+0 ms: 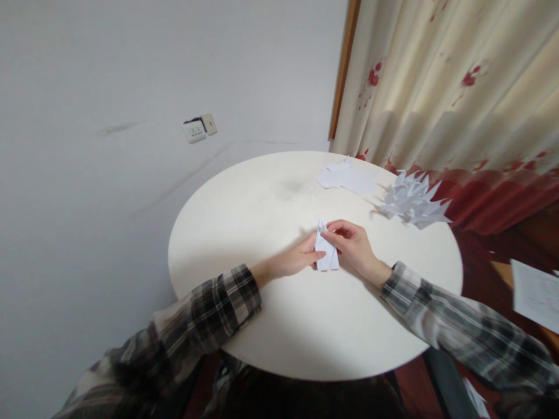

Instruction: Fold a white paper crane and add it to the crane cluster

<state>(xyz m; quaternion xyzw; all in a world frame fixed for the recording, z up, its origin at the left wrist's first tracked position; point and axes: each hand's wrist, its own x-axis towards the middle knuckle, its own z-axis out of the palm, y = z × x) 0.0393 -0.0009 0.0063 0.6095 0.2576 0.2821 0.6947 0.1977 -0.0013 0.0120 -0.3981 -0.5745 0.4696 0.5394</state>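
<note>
A small piece of folded white paper (326, 260) is held between both hands above the middle of the round table. My left hand (298, 256) grips it from the left, with the thumb lying across its front face. From the right, my right hand (356, 244) pinches the upper part between thumb and fingers. The paper narrows to a point at its top and is wider at the bottom. Some of the fingers behind it are hidden.
The round white table (244, 233) stands by a wall with a socket (194, 131). Flat white paper sheets (347, 176) lie at its back. A pile of pointed folded paper pieces (413, 201) sits at the back right, near the curtain (437, 87). Written sheets (535, 294) are at far right.
</note>
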